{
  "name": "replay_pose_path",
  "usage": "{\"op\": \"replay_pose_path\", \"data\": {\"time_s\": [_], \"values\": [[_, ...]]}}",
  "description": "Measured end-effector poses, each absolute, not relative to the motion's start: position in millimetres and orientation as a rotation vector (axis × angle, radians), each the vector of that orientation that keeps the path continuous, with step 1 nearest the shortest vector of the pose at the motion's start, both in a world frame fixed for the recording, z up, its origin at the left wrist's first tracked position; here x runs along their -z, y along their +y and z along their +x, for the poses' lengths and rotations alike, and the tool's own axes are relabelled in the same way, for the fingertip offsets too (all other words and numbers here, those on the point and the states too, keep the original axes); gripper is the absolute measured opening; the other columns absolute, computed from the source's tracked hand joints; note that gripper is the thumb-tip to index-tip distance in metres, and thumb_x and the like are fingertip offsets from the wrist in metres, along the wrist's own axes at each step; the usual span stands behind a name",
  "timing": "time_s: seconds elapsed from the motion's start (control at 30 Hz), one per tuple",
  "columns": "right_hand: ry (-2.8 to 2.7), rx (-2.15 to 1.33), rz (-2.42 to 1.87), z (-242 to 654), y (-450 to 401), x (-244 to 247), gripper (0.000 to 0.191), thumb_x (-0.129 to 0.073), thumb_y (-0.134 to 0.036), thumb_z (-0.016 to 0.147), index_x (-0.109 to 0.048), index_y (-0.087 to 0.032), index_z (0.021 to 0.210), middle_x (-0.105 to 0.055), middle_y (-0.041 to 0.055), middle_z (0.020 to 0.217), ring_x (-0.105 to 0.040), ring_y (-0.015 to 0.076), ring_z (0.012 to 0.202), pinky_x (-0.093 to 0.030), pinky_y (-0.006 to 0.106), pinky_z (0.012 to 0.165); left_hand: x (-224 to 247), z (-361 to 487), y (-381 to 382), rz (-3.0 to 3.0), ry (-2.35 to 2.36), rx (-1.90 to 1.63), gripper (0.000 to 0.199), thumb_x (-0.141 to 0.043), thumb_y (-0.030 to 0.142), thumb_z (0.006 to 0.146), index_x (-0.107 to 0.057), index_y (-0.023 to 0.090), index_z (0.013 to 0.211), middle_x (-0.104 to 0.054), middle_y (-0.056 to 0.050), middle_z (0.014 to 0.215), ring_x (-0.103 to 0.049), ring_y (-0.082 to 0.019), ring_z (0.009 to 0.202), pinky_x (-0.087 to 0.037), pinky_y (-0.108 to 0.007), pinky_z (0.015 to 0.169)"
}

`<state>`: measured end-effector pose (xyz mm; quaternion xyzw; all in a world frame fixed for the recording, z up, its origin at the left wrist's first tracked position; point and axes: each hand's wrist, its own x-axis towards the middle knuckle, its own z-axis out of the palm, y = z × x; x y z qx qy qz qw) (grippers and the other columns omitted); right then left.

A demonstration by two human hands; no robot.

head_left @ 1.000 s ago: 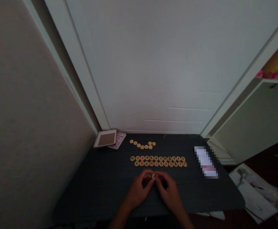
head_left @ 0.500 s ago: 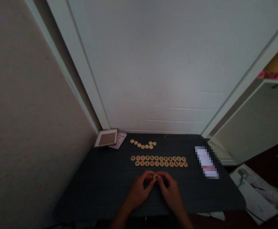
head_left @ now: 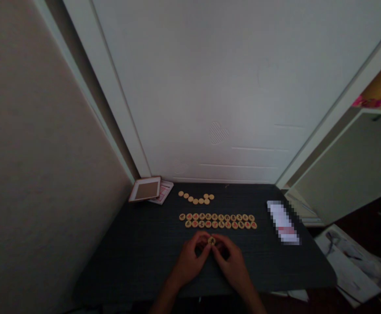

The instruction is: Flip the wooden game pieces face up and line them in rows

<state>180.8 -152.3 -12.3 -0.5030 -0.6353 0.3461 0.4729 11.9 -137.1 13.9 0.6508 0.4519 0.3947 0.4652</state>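
Between the fingertips of both hands is a round wooden xiangqi piece, its dark character turned up toward me. My left hand pinches it from the left, and my right hand grips it from the right. Just beyond the fingers lie two rows of xiangqi pieces, face up with red or dark characters. Farther back, several blank-side-up pieces form a loose curved line.
On the dark table, a framed tray overlaps a printed sheet or booklet at the back left. A blurred-out phone-like object lies to the right. A white panel rises behind the table; a white box stands beyond its right edge.
The piece in my fingers has been tipped so its marked face shows more fully. Both hands have shifted only slightly; the pieces on the table stay put.
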Motion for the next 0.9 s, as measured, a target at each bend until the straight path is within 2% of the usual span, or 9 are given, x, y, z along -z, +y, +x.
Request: {"op": "replay_pose_path", "data": {"time_s": [0.33, 0.5, 0.7, 0.9], "values": [[-1.644, -0.866, -1.175, 180.2, -153.3, 4.9, 0.025, -0.061, -0.032, 0.094, -0.071, -0.026, 0.116, -0.073, 0.0039, 0.099, -0.069, 0.0181, 0.084, -0.055, 0.028, 0.078, -9.8, 13.5, -134.7, 1.569, 1.156, -0.989, 0.016, -0.058, 0.039, 0.095, -0.063, 0.023, 0.096, -0.077, -0.002, 0.091, -0.073, -0.02, 0.086, -0.055, -0.027, 0.079], [-1.625, -0.848, -1.197, 180.0, -153.1, 6.0, 0.026, -0.061, -0.033, 0.094, -0.07, -0.026, 0.117, -0.073, 0.0041, 0.098, -0.068, 0.0182, 0.085, -0.054, 0.028, 0.079, -13.7, 12.5, -135.1, 1.589, 1.121, -0.993, 0.017, -0.053, 0.036, 0.099, -0.063, 0.023, 0.103, -0.077, -0.003, 0.1, -0.073, -0.02, 0.094, -0.054, -0.028, 0.086], [-1.588, -0.821, -1.217, 180.5, -152.3, 8.1, 0.027, -0.06, -0.035, 0.094, -0.07, -0.025, 0.116, -0.073, 0.0056, 0.099, -0.069, 0.0194, 0.086, -0.055, 0.028, 0.079, -15.1, 11.1, -137.3, 1.584, 1.105, -0.957, 0.021, -0.055, 0.037, 0.098, -0.062, 0.024, 0.112, -0.076, -0.006, 0.108, -0.072, -0.021, 0.101, -0.054, -0.031, 0.093], [-1.581, -0.819, -1.214, 180.4, -152.4, 5.9, 0.027, -0.06, -0.036, 0.094, -0.071, -0.025, 0.116, -0.073, 0.0056, 0.098, -0.069, 0.0197, 0.085, -0.056, 0.029, 0.078, -15.3, 10.9, -137.2, 1.604, 1.101, -0.952, 0.022, -0.058, 0.036, 0.096, -0.062, 0.023, 0.112, -0.076, -0.007, 0.104, -0.073, -0.022, 0.094, -0.056, -0.032, 0.087]]}}
